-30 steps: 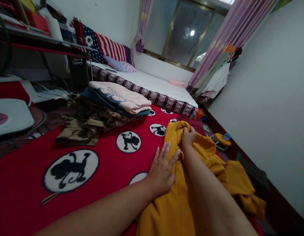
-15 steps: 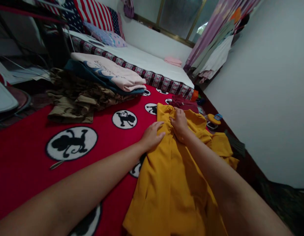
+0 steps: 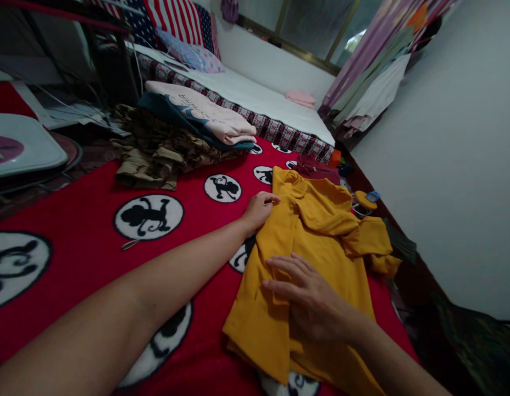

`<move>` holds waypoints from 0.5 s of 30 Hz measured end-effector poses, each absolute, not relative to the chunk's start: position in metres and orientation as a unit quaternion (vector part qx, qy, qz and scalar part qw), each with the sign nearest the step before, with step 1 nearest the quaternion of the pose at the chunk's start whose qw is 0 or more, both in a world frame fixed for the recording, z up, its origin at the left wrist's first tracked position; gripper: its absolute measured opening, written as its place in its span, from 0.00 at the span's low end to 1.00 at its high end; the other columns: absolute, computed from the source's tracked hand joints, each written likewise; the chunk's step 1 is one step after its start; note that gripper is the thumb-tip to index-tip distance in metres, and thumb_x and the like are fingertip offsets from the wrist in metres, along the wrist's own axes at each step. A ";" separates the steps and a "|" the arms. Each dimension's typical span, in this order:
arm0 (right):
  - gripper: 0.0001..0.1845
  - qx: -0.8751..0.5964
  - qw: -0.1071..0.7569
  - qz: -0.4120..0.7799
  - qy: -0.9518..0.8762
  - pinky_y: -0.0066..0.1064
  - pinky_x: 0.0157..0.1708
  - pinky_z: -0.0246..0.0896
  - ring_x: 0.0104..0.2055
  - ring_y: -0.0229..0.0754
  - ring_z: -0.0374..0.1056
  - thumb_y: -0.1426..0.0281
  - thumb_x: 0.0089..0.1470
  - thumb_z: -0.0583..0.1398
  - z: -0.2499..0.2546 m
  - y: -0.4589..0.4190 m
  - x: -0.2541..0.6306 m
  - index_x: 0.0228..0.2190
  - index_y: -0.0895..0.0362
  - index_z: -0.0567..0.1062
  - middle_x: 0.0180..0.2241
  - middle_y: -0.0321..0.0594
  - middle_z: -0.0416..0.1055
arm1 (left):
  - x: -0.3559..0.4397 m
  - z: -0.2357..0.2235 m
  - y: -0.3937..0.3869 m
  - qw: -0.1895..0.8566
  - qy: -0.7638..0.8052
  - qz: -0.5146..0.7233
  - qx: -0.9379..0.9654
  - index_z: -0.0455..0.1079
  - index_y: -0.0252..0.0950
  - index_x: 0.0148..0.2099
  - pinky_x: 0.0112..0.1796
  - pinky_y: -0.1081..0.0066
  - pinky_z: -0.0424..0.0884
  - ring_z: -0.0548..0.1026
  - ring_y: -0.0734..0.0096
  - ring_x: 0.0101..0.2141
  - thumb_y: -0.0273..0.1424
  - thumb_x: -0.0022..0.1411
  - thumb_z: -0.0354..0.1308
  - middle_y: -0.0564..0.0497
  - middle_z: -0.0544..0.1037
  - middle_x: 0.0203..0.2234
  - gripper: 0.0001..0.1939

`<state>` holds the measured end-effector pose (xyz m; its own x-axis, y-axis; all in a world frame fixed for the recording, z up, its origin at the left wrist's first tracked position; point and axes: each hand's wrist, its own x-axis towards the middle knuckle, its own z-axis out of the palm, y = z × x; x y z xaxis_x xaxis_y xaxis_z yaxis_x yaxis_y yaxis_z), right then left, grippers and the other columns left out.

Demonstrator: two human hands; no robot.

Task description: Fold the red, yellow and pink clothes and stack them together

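A yellow coat (image 3: 325,242) lies spread on the red blanket, one long sleeve folded across its upper part and out to the right. At its left edge, near the shoulder, my left hand (image 3: 259,212) rests with loosely bent fingers touching the cloth. My right hand (image 3: 308,297) is open over the lower front of the coat, fingers stretched out to the left. Whether the right palm presses on the cloth I cannot tell.
The red blanket (image 3: 90,297) has round monkey patterns. A folded clothes pile (image 3: 197,124) lies at the far left. Beyond the coat is a dark red garment (image 3: 319,168). Behind stands a low bed (image 3: 247,88). A white wall (image 3: 456,165) runs along the right.
My right hand has let go of the coat's upper part and moved down toward me over its front. The left hand has stayed at the left edge, and the view has shifted slightly.
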<state>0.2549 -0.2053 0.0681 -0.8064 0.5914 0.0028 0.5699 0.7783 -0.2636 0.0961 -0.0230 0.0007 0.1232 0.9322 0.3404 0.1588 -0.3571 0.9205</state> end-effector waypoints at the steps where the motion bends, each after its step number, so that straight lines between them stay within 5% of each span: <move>1: 0.37 -0.303 0.043 0.130 -0.943 0.54 0.64 0.44 0.67 0.51 0.49 0.77 0.45 0.57 0.067 -0.212 0.251 0.59 0.49 0.65 0.65 0.46 0.53 | 0.096 0.001 -0.023 0.376 0.422 0.511 0.648 0.77 0.31 0.39 0.50 0.67 0.71 0.76 0.70 0.43 0.14 0.54 0.48 0.46 0.79 0.39 0.18; 7: 0.25 -0.266 0.084 0.180 -0.943 0.50 0.66 0.37 0.68 0.47 0.49 0.70 0.58 0.57 0.060 -0.234 0.237 0.57 0.47 0.67 0.63 0.42 0.60 | 0.096 -0.002 -0.023 0.357 0.417 0.508 0.664 0.77 0.31 0.38 0.50 0.67 0.70 0.76 0.69 0.44 0.15 0.55 0.49 0.46 0.79 0.40 0.16; 11: 0.24 -0.300 0.242 0.317 -0.867 0.49 0.64 0.45 0.62 0.48 0.61 0.49 0.59 0.53 0.069 -0.231 0.250 0.52 0.45 0.73 0.55 0.41 0.71 | 0.098 -0.005 -0.020 0.374 0.398 0.537 0.643 0.77 0.31 0.40 0.50 0.68 0.70 0.75 0.69 0.45 0.15 0.55 0.50 0.45 0.78 0.42 0.17; 15: 0.25 -0.331 0.345 0.376 -0.794 0.55 0.61 0.52 0.58 0.54 0.66 0.46 0.58 0.51 0.078 -0.233 0.270 0.48 0.43 0.76 0.51 0.42 0.74 | 0.093 -0.001 -0.016 0.345 0.425 0.532 0.646 0.77 0.32 0.40 0.51 0.68 0.70 0.76 0.70 0.45 0.15 0.56 0.50 0.45 0.79 0.42 0.17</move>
<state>0.2704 -0.2327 0.0775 -0.5427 0.7850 0.2989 0.2651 0.4977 -0.8258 0.0930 -0.0165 -0.0007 0.0720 0.9162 0.3942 0.1828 -0.4006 0.8978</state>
